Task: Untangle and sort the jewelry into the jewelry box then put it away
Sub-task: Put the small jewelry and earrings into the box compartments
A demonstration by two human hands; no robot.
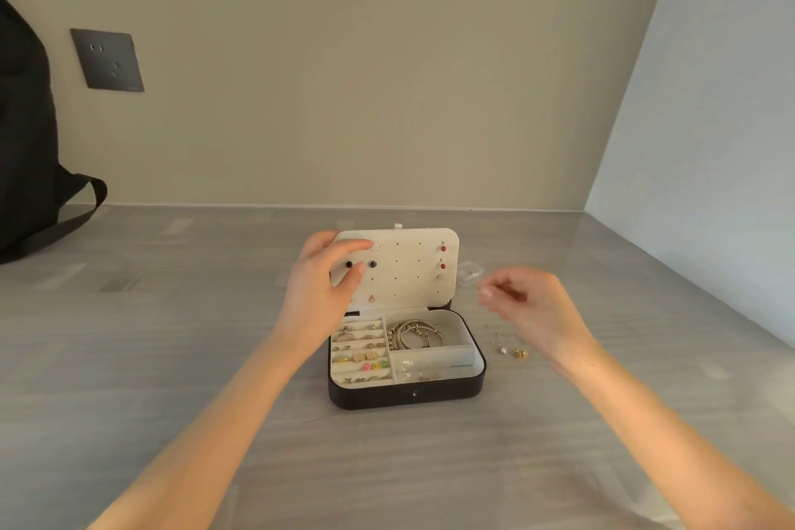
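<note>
Left hand point(320, 288) at jewelry box point(406, 394) lid edge; right hand point(533, 306) alongside

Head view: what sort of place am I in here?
Likely a home, perhaps a bedroom desk nook: grey wood-grain tabletop, wall socket, black bag against the wall, open jewelry box.

Soft, even, warm light fills the scene, brighter on the right wall point(710, 99). Pale glare patches streak the table point(172, 357), the right hand point(529, 306) is blurred, and wide-angle distortion bends the edges.
</note>
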